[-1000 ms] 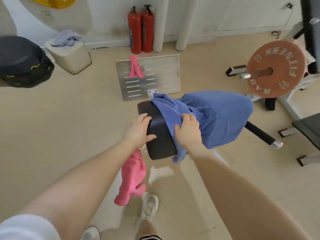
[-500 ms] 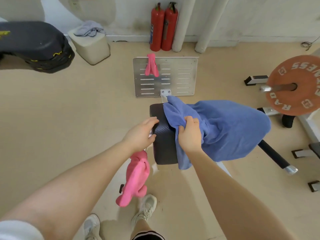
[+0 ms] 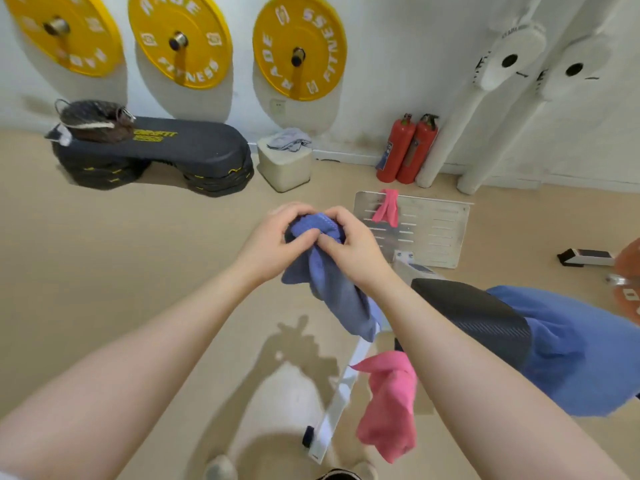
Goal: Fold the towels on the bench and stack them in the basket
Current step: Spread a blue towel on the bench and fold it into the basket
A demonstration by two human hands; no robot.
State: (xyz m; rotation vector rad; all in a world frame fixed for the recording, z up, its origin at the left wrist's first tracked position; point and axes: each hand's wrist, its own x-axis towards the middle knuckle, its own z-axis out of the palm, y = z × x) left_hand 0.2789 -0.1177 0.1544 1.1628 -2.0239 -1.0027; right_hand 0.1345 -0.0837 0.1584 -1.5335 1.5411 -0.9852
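Observation:
My left hand [image 3: 277, 242] and my right hand [image 3: 349, 245] both grip the top of a small blue towel [image 3: 332, 289], held up in front of me with its tail hanging down. To the right, the black padded bench [image 3: 474, 317] carries a larger blue towel [image 3: 568, 355] draped over its far side. A pink towel [image 3: 391, 403] hangs below the bench's near edge, under my right forearm. The white basket [image 3: 284, 164] stands on the floor by the wall with a grey cloth [image 3: 289, 140] on top.
A black step platform [image 3: 156, 154] with a dark bag [image 3: 93, 121] lies left of the basket. Two red fire extinguishers [image 3: 407, 148] stand at the wall. A metal plate [image 3: 426, 230] with a pink cloth [image 3: 388, 207] lies on the floor. Yellow weight plates [image 3: 299, 46] hang on the wall.
Both hands left the bench and lifted a small blue towel up in front of me. My view swung left and up, bringing the wall and step platform into sight.

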